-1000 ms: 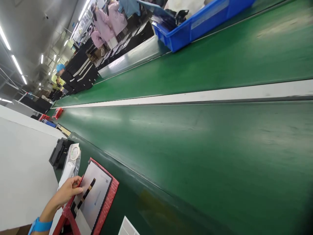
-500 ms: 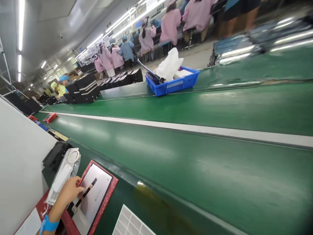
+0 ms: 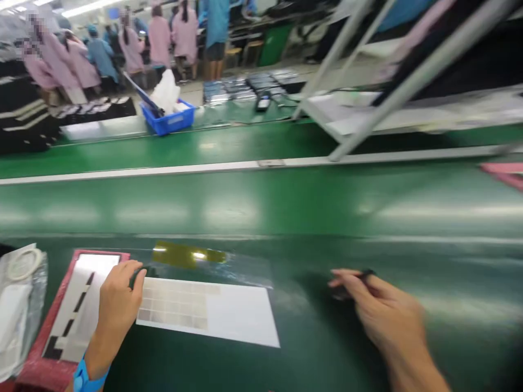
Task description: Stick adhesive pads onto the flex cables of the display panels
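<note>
My left hand (image 3: 119,298), with a blue wristband (image 3: 86,377), is over the left end of a white label sheet (image 3: 241,310) with pale squares. Its thumb and curled fingers are apart, and I see nothing held between them. Just left of it lies a flat screen panel (image 3: 84,321) with a dark strip, on a red padded sheet (image 3: 46,372). Farther right, my right hand (image 3: 386,307) is closed on a small black object (image 3: 342,292), too blurred to name. A yellowish film strip (image 3: 186,255) lies behind the label sheet.
A tape roll (image 3: 24,264) rests on a plastic bag at the left. Beyond the green conveyor (image 3: 253,201) stands a blue bin (image 3: 174,121) with white wrapping. A white metal frame (image 3: 368,103) rises at the right. Several people in pink and blue sit or stand farther back.
The view has swung right and levelled. My left hand has gone from the screen panel to the label sheet's left end. My right hand has come into view with a black object.
</note>
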`<action>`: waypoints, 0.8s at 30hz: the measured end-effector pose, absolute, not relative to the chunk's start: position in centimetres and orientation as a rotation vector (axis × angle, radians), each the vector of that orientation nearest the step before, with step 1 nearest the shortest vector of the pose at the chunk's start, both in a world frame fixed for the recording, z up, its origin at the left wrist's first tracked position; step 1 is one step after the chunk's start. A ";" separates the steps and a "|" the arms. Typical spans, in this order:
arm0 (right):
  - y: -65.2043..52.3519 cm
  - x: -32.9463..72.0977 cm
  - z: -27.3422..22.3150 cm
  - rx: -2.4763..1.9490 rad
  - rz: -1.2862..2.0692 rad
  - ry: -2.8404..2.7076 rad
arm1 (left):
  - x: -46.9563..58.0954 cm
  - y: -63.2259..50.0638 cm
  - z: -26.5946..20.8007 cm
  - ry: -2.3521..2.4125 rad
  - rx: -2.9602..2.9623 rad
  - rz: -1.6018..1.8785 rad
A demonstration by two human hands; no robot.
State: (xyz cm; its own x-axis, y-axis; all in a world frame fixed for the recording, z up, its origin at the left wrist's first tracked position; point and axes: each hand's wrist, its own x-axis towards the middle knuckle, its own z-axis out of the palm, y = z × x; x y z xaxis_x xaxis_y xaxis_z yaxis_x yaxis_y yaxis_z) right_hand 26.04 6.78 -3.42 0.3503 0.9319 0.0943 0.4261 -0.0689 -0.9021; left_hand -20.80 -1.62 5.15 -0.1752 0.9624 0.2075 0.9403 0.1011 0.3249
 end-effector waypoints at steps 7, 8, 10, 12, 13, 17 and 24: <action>4.6 23.0 0.2 -1.394 0.945 -0.817 | -16.6 4.5 3.3 1.865 2.341 0.631; 4.8 21.6 0.7 -1.351 0.995 -0.820 | -16.6 4.9 3.1 1.863 2.349 0.612; 5.4 18.9 1.4 -1.279 1.081 -0.841 | -16.4 5.3 2.6 1.803 2.429 0.545; 6.4 16.5 1.4 -1.256 1.111 -0.851 | -15.2 5.5 2.2 1.666 2.579 0.469; 7.2 15.5 1.1 -1.257 1.115 -0.856 | -14.4 5.7 1.9 1.593 2.645 0.446; 10.0 12.8 -0.9 -1.269 1.112 -0.895 | -10.0 6.8 0.7 1.502 2.649 0.503; 10.3 12.1 -2.5 -1.310 1.094 -0.961 | -7.0 8.3 -1.0 1.558 2.462 0.582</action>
State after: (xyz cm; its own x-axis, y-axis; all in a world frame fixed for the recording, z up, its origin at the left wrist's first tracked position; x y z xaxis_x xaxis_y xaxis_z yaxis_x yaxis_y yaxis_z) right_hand 12.06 10.31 -2.54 0.2381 0.9693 -0.0608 -0.0646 -0.0466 -0.9968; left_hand -7.05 8.27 -0.96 0.3779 0.8961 0.2328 0.8294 -0.4394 0.3449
